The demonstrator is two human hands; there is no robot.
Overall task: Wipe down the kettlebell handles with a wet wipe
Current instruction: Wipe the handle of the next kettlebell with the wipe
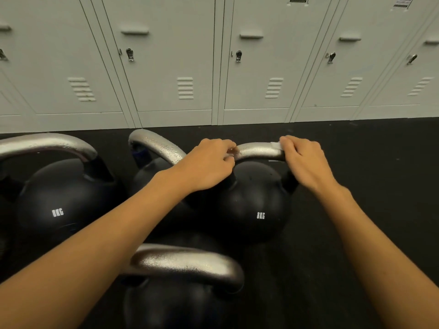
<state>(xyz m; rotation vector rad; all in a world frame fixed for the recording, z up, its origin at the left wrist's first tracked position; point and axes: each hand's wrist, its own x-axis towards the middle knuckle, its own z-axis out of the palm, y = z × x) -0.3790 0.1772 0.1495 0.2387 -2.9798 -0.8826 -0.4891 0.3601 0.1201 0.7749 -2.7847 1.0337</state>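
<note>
the kettlebell [251, 205] being worked on is black, marked 8kg in white, and stands on the dark floor [356, 210] right of centre, just beside the others. its silver handle [257, 150] arches over the ball and both hands are on it. the left hand [206, 165] sits at the handle's left end, fingers [228, 148] curled down around the bar; a pale sliver shows under the fingertips, though it is too small to say for sure that it is wipe. the right hand [306, 160] grips the right end, its fingers [288, 142] bent over a small white wet wipe [276, 145] pressed against the metal, with a corner of it showing just left of the knuckles.

three more kettlebells stand near. one at far left [59, 198], also marked 8kg, has its handle [47, 143] running toward the frame edge. another behind the left forearm [147, 172] is mostly hidden, its handle [156, 146] beaded with droplets and slanting down toward the left wrist. the nearest one [171, 305] sits at bottom centre, its handle [185, 264] catching the light between the two forearms.

along the back, a row of pale grey lockers [180, 67] meets the floor, each door with a recessed pull, a lock with a key hanging, and a vent of slots low down. small printed labels [299, 0] sit at the top edge on the right.
</note>
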